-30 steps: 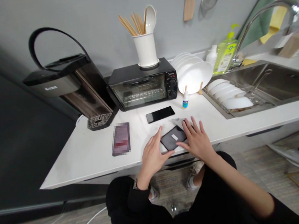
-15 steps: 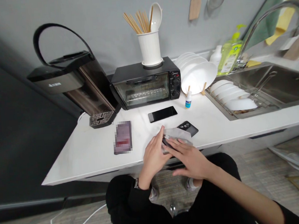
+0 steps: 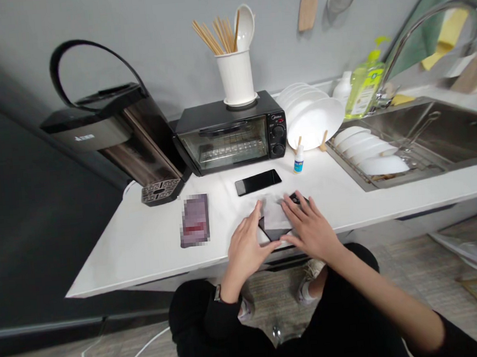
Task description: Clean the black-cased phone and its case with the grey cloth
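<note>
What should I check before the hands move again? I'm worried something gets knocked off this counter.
1. Left hand steadies the dark phone at its left edge: ok.
2. Right hand presses the white cloth flat on the phone: ok.
3. Phone sits fully on the counter: not ok, it lies at the front edge.
4. Second black phone lies apart from the hands: ok.
5. Small bottle stands upright: ok.
6. Grip firmness: cannot tell.

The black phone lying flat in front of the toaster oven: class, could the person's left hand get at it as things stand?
Probably yes. The black phone lies just beyond the left hand, with only bare counter between; the pale cloth sits off to the side.
</note>
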The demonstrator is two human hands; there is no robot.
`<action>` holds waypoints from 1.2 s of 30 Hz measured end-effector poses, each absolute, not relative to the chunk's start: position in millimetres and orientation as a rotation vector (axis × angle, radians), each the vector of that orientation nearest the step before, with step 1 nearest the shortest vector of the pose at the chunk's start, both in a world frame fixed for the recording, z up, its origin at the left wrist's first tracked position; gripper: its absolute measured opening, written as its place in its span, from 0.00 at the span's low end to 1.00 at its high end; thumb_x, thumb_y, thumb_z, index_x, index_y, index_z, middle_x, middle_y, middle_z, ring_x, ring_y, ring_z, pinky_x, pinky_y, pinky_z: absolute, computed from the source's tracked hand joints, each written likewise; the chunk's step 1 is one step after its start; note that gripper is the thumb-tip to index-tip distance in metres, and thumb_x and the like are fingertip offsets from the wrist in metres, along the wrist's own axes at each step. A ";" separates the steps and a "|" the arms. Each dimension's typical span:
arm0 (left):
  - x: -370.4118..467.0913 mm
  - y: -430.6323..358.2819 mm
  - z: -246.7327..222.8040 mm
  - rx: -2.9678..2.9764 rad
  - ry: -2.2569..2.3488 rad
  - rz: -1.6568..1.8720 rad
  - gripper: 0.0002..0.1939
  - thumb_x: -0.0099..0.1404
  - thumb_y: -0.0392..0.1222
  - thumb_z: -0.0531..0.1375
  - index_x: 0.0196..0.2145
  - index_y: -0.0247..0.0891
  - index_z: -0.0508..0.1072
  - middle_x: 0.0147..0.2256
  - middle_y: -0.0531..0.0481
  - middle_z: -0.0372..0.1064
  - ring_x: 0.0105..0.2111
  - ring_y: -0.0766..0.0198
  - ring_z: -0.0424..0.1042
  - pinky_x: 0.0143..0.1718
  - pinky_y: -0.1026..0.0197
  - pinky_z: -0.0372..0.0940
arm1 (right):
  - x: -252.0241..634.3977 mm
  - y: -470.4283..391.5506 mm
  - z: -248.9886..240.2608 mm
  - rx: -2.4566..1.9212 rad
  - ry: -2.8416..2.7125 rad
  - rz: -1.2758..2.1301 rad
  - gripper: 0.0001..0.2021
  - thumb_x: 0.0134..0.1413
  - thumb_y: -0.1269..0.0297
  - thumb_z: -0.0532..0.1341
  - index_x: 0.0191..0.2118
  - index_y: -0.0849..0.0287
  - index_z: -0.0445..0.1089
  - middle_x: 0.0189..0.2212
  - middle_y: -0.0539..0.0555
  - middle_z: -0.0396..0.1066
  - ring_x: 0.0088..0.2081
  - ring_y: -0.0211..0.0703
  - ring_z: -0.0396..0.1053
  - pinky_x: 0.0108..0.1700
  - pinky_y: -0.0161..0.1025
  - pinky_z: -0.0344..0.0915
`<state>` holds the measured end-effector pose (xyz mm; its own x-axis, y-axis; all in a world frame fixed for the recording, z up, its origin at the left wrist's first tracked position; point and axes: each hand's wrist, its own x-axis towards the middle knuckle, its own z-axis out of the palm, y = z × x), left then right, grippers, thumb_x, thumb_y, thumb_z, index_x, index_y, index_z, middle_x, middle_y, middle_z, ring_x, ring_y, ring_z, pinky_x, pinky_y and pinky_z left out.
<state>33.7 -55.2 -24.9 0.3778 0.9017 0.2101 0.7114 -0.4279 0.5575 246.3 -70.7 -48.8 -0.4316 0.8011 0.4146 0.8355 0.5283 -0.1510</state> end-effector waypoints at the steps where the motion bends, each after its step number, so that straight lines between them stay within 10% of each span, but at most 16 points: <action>1: 33.7 -55.2 -24.9 2.269 1.401 0.698 0.58 0.63 0.45 0.71 0.77 0.51 0.37 0.73 0.45 0.54 0.67 0.48 0.64 0.66 0.45 0.63 | 241.6 -73.0 -50.1 -1.300 -2.360 -0.094 0.49 0.65 0.33 0.54 0.77 0.66 0.42 0.75 0.68 0.47 0.76 0.69 0.39 0.71 0.72 0.48; 20: 33.0 -55.3 -25.2 2.253 1.399 0.704 0.60 0.62 0.49 0.72 0.76 0.51 0.37 0.71 0.46 0.57 0.66 0.48 0.66 0.66 0.45 0.63 | 256.0 -68.8 -50.1 -1.410 -2.277 -0.089 0.39 0.71 0.39 0.51 0.75 0.63 0.53 0.72 0.68 0.55 0.73 0.64 0.52 0.71 0.67 0.53; 36: 33.0 -55.3 -26.0 2.290 1.412 0.711 0.59 0.62 0.44 0.72 0.77 0.50 0.38 0.73 0.45 0.54 0.67 0.49 0.64 0.66 0.47 0.63 | 244.1 -78.4 -62.9 -1.179 -2.440 -0.094 0.54 0.63 0.29 0.52 0.77 0.70 0.39 0.75 0.69 0.47 0.76 0.61 0.45 0.74 0.62 0.49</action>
